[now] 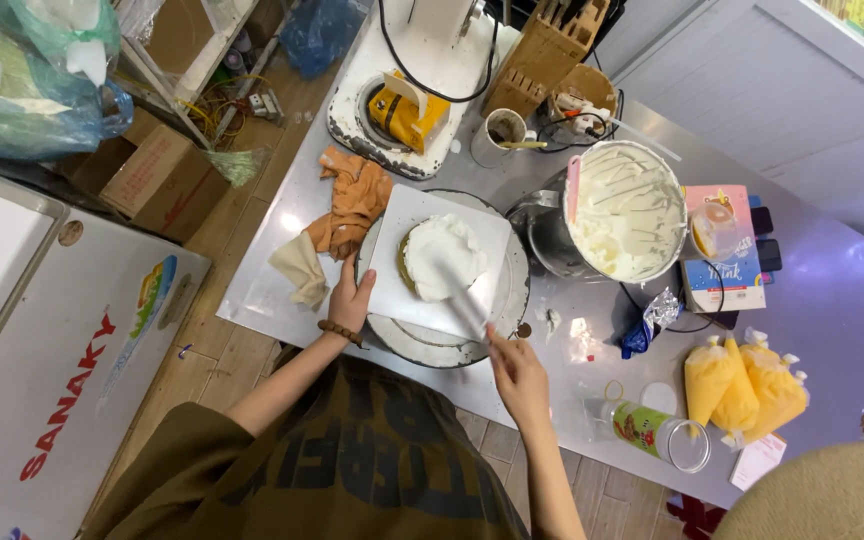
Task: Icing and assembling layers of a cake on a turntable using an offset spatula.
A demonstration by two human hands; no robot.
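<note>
Small bakery work kitchen. Steel worktable point(832, 300) crowded with stand mixer point(422, 60), big bowl of whipped cream point(627, 215), cake on turntable point(442, 258), filled piping bags point(742, 385), knife block point(542, 50). Chest freezer point(62, 350), cardboard boxes point(152, 175) alongside.

A long steel worktable point(832, 300) stands at an angle over a floor of brown wood planks point(222, 360), and it shines under bright light. On the left there is a white chest freezer point(42, 330), with cardboard boxes point(152, 175) and plastic bags point(22, 80) behind it. A white panelled wall point(752, 80) is at the upper right.
</note>
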